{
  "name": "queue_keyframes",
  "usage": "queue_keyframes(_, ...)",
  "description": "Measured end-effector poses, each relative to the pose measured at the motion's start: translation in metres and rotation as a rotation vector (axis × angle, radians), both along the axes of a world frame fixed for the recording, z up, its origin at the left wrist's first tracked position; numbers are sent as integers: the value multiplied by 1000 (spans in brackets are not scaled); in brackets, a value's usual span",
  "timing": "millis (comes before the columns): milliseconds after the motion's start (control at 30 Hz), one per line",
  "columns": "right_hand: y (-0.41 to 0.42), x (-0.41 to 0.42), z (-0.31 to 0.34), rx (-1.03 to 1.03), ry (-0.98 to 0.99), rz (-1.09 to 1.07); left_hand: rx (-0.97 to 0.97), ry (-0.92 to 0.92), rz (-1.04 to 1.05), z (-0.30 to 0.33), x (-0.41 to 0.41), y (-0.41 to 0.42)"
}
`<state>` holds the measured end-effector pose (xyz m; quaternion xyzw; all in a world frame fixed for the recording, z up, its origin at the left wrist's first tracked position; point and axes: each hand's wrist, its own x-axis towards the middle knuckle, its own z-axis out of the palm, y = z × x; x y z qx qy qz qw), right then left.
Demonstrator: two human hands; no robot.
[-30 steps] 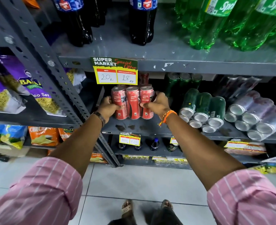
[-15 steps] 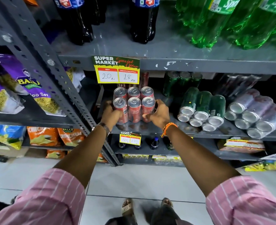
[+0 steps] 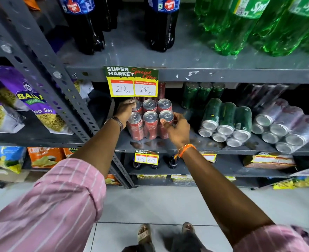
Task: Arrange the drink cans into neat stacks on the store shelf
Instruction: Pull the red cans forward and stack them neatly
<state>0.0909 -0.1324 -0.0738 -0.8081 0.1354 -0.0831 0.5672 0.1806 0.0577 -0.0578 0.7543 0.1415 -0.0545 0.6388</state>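
Observation:
Several red drink cans point(image 3: 150, 124) stand upright in two rows of three on the grey middle shelf point(image 3: 186, 144). My left hand point(image 3: 125, 110) reaches past the front row and curls over the top of the back-left red can point(image 3: 137, 106). My right hand point(image 3: 178, 130) grips the front-right red can point(image 3: 166, 116), thumb on its rim and fingers around its right side. More red cans stand behind, half hidden by a price tag point(image 3: 132, 82).
A wrapped pack of green cans point(image 3: 226, 117) and another of silver cans point(image 3: 286, 128) lie on their sides to the right. Upright green cans point(image 3: 202, 93) stand behind them. Dark cola bottles point(image 3: 84, 31) and green bottles point(image 3: 241, 28) fill the shelf above. A slotted steel post point(image 3: 59, 84) borders the left.
Both hands pressed the front row of three cans from either side, then set it down in front of the back row. My left hand rose to the back-left can; my right shifted to the front-right can's top.

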Motion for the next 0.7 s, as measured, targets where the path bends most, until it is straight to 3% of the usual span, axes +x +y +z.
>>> queue_keyframes(400, -18, 44, 21, -97, 58, 88, 18, -37, 133, -22, -59, 0)
queue_keyframes(533, -22, 52, 25, -132, 125, 81, -53, 41, 140, -11, -62, 0)
queue_keyframes(700, -7, 21, 20, 30, 132, -133, 47, -132, 16, 36, -30, -12)
